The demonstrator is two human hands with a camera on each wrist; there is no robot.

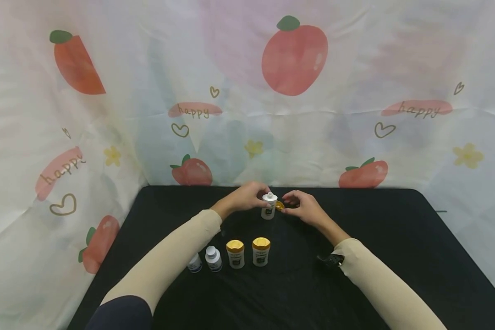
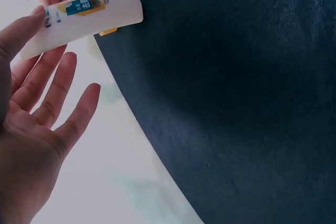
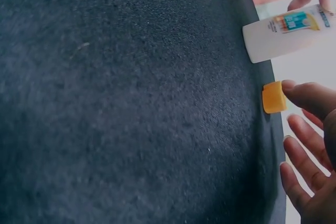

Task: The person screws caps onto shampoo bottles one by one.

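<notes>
A white bottle (image 1: pixel 268 211) with a coloured label stands upright at the far middle of the table, its narrow white neck bare. My left hand (image 1: pixel 249 196) grips it near the top between thumb and fingers; the other fingers spread behind it in the left wrist view. Just right of the bottle is a yellow cap (image 3: pixel 274 98). My right hand (image 1: pixel 307 208) is beside this cap, its fingers loosely bent and apart. The thumb tip overlaps the cap's edge in the right wrist view. I cannot tell whether they touch.
Nearer to me stand two white bottles with yellow caps, one left (image 1: pixel 235 255) and one right (image 1: pixel 261 252). Left of them are a white-capped bottle (image 1: pixel 213 259) and another white bottle (image 1: pixel 195 264) partly behind my left sleeve. A printed curtain (image 1: pixel 239 59) hangs behind the black table (image 1: pixel 396 238).
</notes>
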